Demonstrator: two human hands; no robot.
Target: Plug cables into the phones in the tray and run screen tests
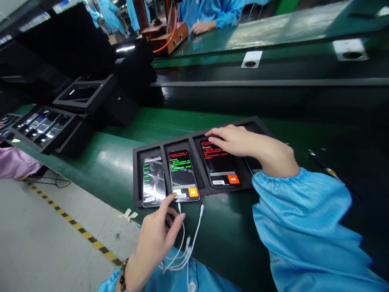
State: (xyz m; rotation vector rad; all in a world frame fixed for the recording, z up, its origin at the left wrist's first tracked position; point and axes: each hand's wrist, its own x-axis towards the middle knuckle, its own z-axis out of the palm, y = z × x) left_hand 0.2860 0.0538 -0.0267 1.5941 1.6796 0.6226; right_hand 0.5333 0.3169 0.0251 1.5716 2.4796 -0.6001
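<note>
A black foam tray [135,172] holds several smartphones side by side on the green bench. My left hand [154,233] has its index fingertip at the lower edge of the lit screen of the second phone [184,172], which shows green and red text; its thumb is apart. My right hand [243,142] stretches its fingers over the top of the third phone [217,164], which shows red text and an orange button. Leftmost lies a phone [154,178] with green lines. The right forearm partly covers another phone [253,164]. White charging cables [182,263] lie below the tray.
Black trays of phones [42,123] and stacked black foam boxes [115,99] stand at left. A pen-like tool [326,166] lies right. Beyond are white plates [251,59] on a dark belt, a wooden fixture [170,38] and a co-worker's hand [202,27].
</note>
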